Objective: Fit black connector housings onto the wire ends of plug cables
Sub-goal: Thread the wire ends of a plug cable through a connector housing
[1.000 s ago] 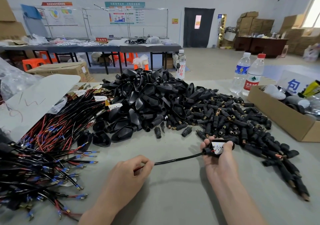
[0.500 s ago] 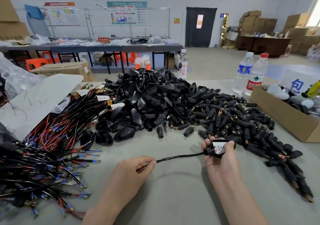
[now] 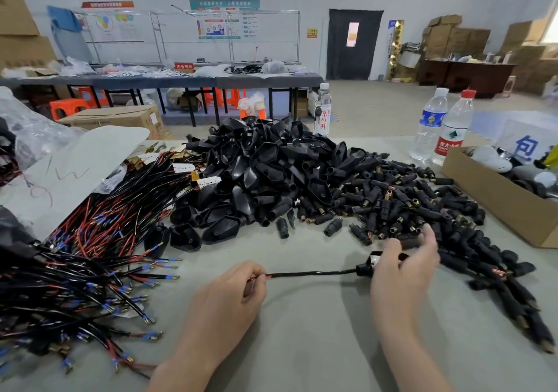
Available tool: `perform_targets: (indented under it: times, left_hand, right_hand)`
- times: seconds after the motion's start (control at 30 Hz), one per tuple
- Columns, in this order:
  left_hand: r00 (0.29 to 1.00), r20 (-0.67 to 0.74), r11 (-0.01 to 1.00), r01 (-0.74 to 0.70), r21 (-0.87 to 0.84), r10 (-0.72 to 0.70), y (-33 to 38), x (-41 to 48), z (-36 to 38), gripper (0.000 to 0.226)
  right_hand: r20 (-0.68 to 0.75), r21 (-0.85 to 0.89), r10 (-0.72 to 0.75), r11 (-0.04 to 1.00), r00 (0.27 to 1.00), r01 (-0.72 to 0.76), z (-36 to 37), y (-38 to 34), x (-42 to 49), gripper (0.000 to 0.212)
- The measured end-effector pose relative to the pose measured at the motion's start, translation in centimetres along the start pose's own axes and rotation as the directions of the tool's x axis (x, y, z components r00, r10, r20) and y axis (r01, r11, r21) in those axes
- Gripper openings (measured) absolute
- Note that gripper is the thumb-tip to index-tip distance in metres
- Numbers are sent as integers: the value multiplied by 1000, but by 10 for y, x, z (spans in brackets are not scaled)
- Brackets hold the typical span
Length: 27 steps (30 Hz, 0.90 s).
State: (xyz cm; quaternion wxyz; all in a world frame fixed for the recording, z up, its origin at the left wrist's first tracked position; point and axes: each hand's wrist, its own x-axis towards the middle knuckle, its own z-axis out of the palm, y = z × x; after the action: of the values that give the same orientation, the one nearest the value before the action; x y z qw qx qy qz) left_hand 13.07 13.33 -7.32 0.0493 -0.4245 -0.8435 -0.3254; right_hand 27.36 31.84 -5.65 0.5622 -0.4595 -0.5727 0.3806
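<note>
Plug cable (image 3: 314, 272) hangs between both grips, raised a bit off the desk (image 3: 317, 346), its shadow below it. Left grip (image 3: 229, 298) is closed on the cable's stripped end, pinching the red wire between thumb and forefinger. The plug head with its white label sits at the thumb side of the right grip (image 3: 401, 274); the thumb looks to pin it there, and the contact is partly hidden. The right grip's fingers (image 3: 428, 234) are stretched out straight, tips at the near edge of the connector housings (image 3: 407, 207), a loose spread of small black sleeves with brass ends just beyond and to the right of that grip. Beyond both grips is a taller heap of bigger black plug shells (image 3: 271, 174). Left of the left grip is a bundle of cables (image 3: 90, 271), black, with red wires and blue terminals. Far right of the right grip is a cardboard box (image 3: 495, 201), with two water bottles (image 3: 428, 123) behind it.
</note>
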Motion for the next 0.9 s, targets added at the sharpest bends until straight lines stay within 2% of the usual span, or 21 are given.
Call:
perform_targets:
  times: [0.03,0.07,0.1,0.13,0.2,0.23,0.27,0.3,0.43,0.57,0.7,0.8,0.87,0.9]
  left_hand:
    - [1000,-2,1000,-30,8,30,1,0,-1,7]
    - [998,-5,998,-67,11,67,1,0,-1,9]
    - [995,-10,995,-104,11,104,2,0,-1,12]
    - [992,-18,992,-129,9,129,2,0,-1,13]
    - [990,-42,991,-136,12,136,2,0,-1,11]
    - [989,-57,991,-132,18,133,1,0,-1,8]
    - [988,-72,990,-135,26,137,1,1,0,7]
    - [986,-81,989,-145,37,148,1,2,0,10]
    - [976,-122,975,-159,152,179,-4,6,-3,33]
    - [982,-171,989,-52,139,75,-11,7,-4,16]
    - [984,-169,996,-49,76,61,-7,12,-5,24]
    - [975,-220,999,-25,40,33,2,34,-9,18]
    - [981,-188,999,44,21,-39,12,60,-6,17]
    - [985,-124,993,119,-7,-119,17,75,-3,20]
  right_hand:
    - [25,-89,-183,979,983,185,0,-1,-5,47]
    - [115,-110,-326,935,938,338,2,-2,-11,43]
    - [263,-72,-402,898,877,434,5,-4,-19,40]
    - [442,-18,-425,877,790,481,9,-6,-30,38]
    - [731,47,-411,827,545,560,17,-3,-48,37]
    - [808,52,-391,792,440,608,21,1,-54,34]
    - [846,45,-370,767,383,640,24,5,-56,31]
    - [856,27,-353,761,378,648,26,7,-54,28]
    - [819,-101,-303,760,487,642,24,11,-41,23]
    - [816,-159,-265,753,515,639,21,11,-42,23]
    - [812,-201,-258,718,523,666,23,6,-49,26]
    - [767,-259,-180,793,616,552,24,4,-43,21]
    - [717,-258,-82,891,692,373,25,4,-36,17]
    - [687,-232,-38,935,726,269,25,4,-34,16]
